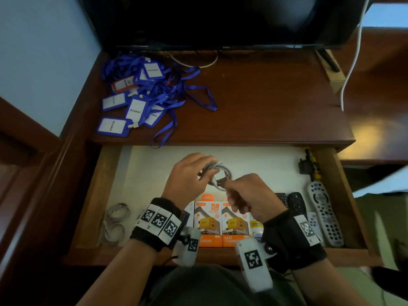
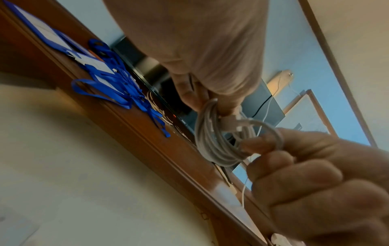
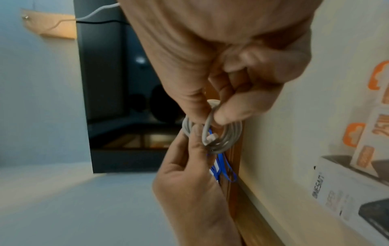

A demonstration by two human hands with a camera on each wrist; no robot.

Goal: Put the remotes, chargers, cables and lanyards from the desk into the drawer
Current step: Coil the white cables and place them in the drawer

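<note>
A coiled grey-white cable hangs above the open drawer, held by both hands. My left hand grips the coil's far side with curled fingers. My right hand pinches its near side, by the loose plug end. The left wrist view shows the coil looped round the right fingers. In the right wrist view, thumb and fingertip pinch a strand of the coil. A tangle of blue lanyards with badge holders lies on the desk's left part.
Inside the drawer lie orange charger boxes, a grey remote, black remotes, a white cable at the left and a black adapter. A TV stands at the desk's back. A white cord hangs at the right.
</note>
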